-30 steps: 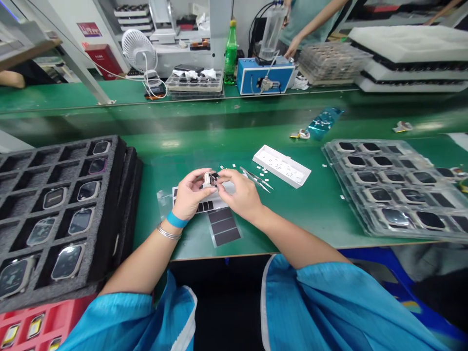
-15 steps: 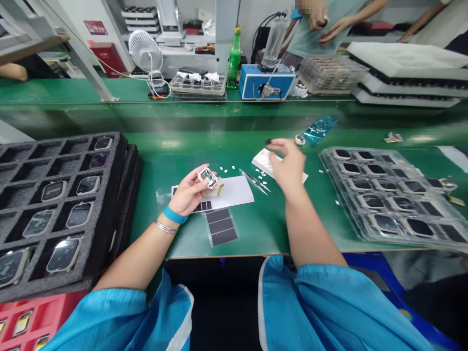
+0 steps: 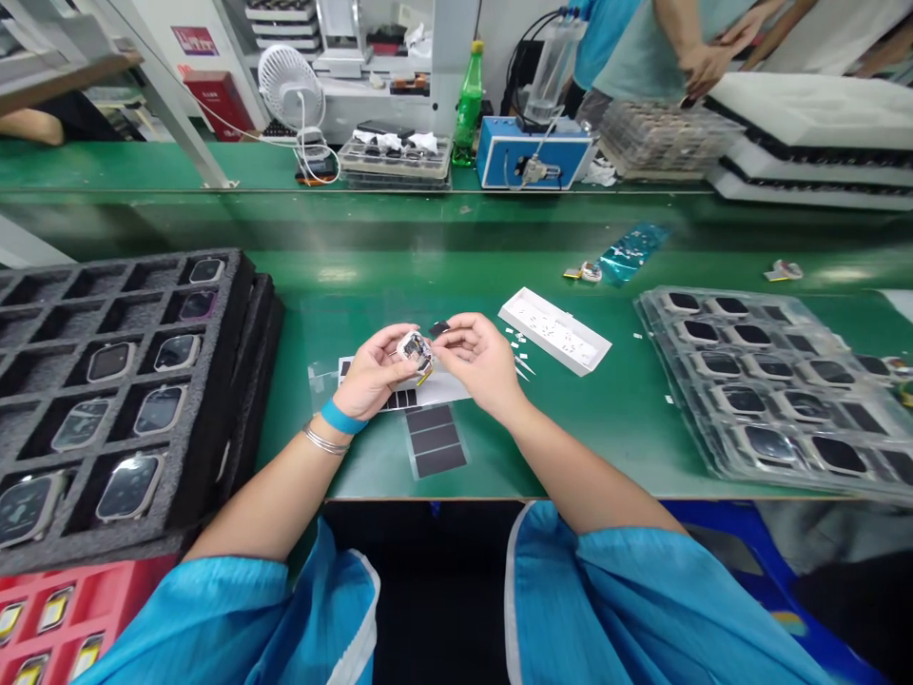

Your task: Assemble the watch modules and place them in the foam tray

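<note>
The left hand grips a small device above a paper sheet on the green table, while the right hand, fingers bent, meets the device's right edge, its grip there indeterminable, with a white tray lying farther right.

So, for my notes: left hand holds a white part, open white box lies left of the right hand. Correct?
Not left: the head view shows the white box to the right of the right hand. The left hand holds the white part.
</note>
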Tool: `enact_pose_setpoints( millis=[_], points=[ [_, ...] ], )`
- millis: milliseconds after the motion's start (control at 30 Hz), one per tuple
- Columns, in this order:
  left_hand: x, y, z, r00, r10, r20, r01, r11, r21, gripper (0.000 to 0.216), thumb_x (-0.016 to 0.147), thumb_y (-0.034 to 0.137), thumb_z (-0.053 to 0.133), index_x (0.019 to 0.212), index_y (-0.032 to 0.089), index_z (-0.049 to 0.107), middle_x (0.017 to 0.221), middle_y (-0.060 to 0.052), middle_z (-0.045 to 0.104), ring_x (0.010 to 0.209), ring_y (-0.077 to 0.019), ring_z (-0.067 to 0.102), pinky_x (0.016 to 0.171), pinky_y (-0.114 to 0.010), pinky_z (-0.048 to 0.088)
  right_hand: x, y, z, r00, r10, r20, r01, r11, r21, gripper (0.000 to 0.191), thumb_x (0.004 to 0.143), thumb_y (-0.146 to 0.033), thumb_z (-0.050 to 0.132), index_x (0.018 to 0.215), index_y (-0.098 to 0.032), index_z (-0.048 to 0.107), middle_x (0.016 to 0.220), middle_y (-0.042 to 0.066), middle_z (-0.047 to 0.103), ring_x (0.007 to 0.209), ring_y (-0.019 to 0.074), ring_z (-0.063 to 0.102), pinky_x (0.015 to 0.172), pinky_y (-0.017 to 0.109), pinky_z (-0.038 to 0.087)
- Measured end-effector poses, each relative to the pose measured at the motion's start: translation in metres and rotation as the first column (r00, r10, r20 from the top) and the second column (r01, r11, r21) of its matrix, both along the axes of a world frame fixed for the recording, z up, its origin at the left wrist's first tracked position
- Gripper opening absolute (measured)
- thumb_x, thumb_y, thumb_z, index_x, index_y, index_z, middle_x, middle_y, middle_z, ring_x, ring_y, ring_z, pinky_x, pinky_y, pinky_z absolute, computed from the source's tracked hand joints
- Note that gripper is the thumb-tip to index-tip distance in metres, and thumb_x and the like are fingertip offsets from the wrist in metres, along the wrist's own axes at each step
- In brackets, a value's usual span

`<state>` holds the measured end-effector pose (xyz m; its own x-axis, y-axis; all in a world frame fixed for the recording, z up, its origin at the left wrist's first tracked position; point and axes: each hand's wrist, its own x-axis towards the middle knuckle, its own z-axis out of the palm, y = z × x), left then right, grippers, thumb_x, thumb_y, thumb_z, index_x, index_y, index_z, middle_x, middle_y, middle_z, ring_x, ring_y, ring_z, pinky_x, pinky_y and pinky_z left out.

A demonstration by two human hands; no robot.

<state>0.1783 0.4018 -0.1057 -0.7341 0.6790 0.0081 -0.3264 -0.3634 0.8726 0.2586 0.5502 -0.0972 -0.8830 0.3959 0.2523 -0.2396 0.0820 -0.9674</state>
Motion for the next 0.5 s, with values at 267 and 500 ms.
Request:
enact_pose_setpoints(
  millis=[267, 500],
  points=[
    [0.002, 0.002, -0.004, 0.999, 0.037, -0.038, -0.037, 0.999, -0.001, 0.053, 0.050, 0.019, 0.091, 0.097, 0.019, 0.069, 0.090, -0.002, 0.070, 0.078, -0.0116, 0.066, 0.072, -0.021, 0.056, 0.003, -0.007, -0.004, 0.995, -0.082, -0.049, 0.091, 0.975, 0.205, 0.022, 0.077, -0.023, 0.065, 0.094, -0.024, 0.050, 0.085, -0.001, 0.068, 0.080, 0.0151, 0.070, 0.078, 0.032, 0.059],
    [-0.001, 0.002, -0.008, 0.999, 0.012, 0.033, -0.011, 1.000, -0.021, 0.053, 0.055, 0.024, 0.089, 0.103, 0.021, 0.066, 0.093, -0.001, 0.068, 0.080, -0.0125, 0.066, 0.076, -0.025, 0.056, 0.001, -0.007, -0.012, 0.988, -0.070, -0.138, 0.128, 0.875, 0.467, 0.013, 0.084, -0.024, 0.057, 0.097, -0.024, 0.054, 0.093, 0.005, 0.067, 0.091, 0.0201, 0.067, 0.089, 0.041, 0.055]
  ],
)
